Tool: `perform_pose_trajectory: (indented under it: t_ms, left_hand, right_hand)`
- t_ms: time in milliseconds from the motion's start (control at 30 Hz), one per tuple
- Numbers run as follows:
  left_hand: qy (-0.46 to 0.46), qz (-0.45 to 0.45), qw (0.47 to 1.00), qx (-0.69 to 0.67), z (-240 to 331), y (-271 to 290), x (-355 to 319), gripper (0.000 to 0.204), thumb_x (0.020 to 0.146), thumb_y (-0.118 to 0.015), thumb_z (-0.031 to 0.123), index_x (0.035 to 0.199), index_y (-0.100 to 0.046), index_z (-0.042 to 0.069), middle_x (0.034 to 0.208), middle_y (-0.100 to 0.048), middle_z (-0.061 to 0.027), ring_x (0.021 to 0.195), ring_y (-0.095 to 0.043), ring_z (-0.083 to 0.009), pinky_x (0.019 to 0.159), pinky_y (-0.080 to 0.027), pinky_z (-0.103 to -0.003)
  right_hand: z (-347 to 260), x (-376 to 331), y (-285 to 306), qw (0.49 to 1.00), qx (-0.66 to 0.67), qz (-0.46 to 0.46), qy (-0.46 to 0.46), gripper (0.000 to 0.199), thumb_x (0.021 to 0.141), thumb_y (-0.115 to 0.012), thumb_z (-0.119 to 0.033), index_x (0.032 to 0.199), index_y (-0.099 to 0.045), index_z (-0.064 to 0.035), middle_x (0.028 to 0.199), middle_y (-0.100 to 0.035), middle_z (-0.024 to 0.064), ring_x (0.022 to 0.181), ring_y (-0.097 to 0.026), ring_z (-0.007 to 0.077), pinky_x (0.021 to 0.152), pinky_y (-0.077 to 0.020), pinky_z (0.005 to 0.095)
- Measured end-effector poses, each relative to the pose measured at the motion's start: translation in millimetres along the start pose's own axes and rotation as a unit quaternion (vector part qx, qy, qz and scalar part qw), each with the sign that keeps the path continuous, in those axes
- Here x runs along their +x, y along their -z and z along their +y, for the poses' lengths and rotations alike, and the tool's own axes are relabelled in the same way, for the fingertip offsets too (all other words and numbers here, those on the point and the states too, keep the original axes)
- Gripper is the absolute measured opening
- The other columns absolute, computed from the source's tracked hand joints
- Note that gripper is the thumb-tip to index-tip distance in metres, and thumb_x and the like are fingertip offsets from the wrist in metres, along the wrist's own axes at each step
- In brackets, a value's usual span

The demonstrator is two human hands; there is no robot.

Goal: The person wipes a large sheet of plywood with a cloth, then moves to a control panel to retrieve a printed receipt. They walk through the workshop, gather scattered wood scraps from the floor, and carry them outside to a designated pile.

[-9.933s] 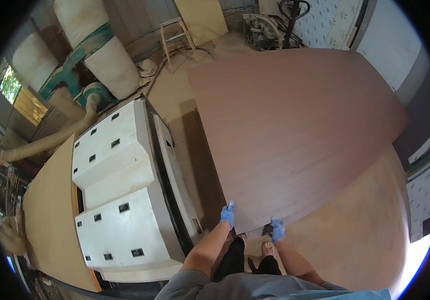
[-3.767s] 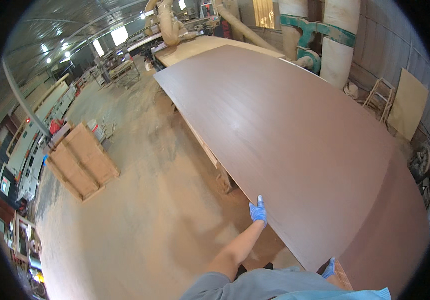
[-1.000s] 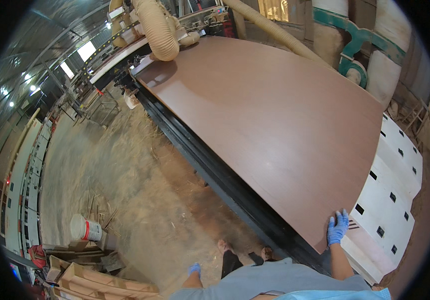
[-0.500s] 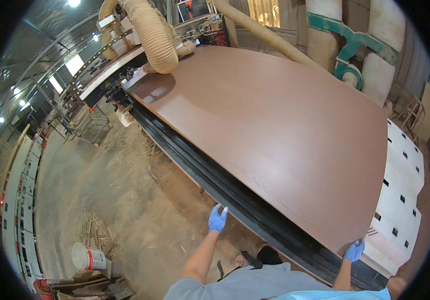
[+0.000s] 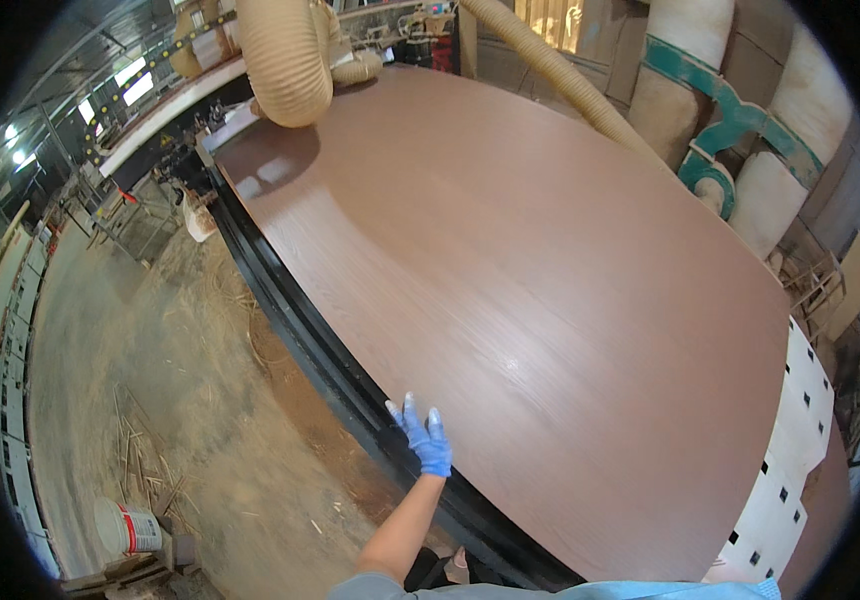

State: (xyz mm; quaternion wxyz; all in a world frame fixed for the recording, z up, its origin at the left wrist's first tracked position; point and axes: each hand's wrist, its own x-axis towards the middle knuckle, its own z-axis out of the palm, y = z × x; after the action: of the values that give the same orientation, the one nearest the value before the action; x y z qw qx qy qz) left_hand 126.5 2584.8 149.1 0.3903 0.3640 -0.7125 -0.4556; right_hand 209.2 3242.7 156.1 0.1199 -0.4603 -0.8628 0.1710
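A large brown wood-grain panel [image 5: 540,300] lies flat across the machine bed. My left hand [image 5: 424,440], in a blue glove, is at the panel's near long edge with its fingers spread and pointing away from me. It is over the edge and the black side rail [image 5: 320,375]; whether the fingertips press on the panel I cannot tell. My right hand is out of the picture. A white board with dark square holes [image 5: 772,480] shows past the panel's right end.
A ribbed dust hose [image 5: 285,60] hangs over the panel's far left end by the machine gantry [image 5: 165,130]. Green-banded dust bags [image 5: 685,100] stand behind. On the floor at left are a white bucket [image 5: 128,527] and scattered wood strips [image 5: 140,450].
The panel has shifted toward me, covering more of the black rail and of the white board. My left hand has risen from the rail to the panel's edge. My right hand has left the view.
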Motion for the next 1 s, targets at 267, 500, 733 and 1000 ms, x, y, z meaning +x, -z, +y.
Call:
perform_pose_trajectory:
  t_ms: [267, 500, 733, 1000]
  left_hand:
    - [0.002, -0.039, 0.999, -0.006, -26.0, 3.7, 16.7, 0.053, 0.093, -0.045, 0.030, 0.138, -0.033, 0.004, 0.151, -0.003, -0.0182, 0.138, -0.011, -0.0297, 0.110, -0.016, -0.046]
    - [0.006, -0.056, 0.996, -0.064, -24.5, 19.5, 60.7, 0.043, 0.094, -0.044, 0.024, 0.134, -0.039, 0.009, 0.151, -0.005, -0.0179, 0.135, -0.019, -0.0328, 0.107, -0.024, -0.043]
    - [0.055, -0.061, 0.997, 0.011, -33.9, 37.7, 145.3, 0.043, 0.094, -0.044, 0.021, 0.134, -0.041, 0.006, 0.152, -0.009, -0.0144, 0.140, -0.011, -0.0282, 0.112, -0.012, -0.041]
    - [0.067, -0.051, 0.996, 0.010, -77.1, 49.8, 275.2, 0.047, 0.095, -0.041, 0.025, 0.136, -0.038, 0.003, 0.152, -0.012, -0.0150, 0.139, -0.013, -0.0275, 0.112, -0.012, -0.042]
  right_hand:
    - [-78.3, -10.1, -41.8, 0.999, -0.031, 0.013, -0.019, 0.040, 0.086, -0.047, -0.026, 0.116, -0.055, -0.0002, 0.111, -0.060, 0.0197, 0.102, -0.056, 0.0355, 0.089, -0.0430, 0.0403]
    - [-120.6, -24.7, -70.4, 0.998, -0.043, 0.022, -0.033, 0.040, 0.086, -0.047, -0.026, 0.115, -0.056, -0.0003, 0.109, -0.061, 0.0196, 0.100, -0.057, 0.0351, 0.088, -0.0437, 0.0403]
    - [-152.4, -64.9, -95.6, 0.996, -0.054, 0.041, -0.063, 0.039, 0.085, -0.048, -0.026, 0.113, -0.057, -0.0003, 0.108, -0.062, 0.0195, 0.098, -0.057, 0.0348, 0.087, -0.0444, 0.0404]
    - [-193.8, -128.3, -114.3, 0.990, -0.066, 0.073, -0.103, 0.038, 0.085, -0.048, -0.026, 0.111, -0.058, -0.0004, 0.106, -0.062, 0.0195, 0.096, -0.058, 0.0343, 0.085, -0.0453, 0.0405]
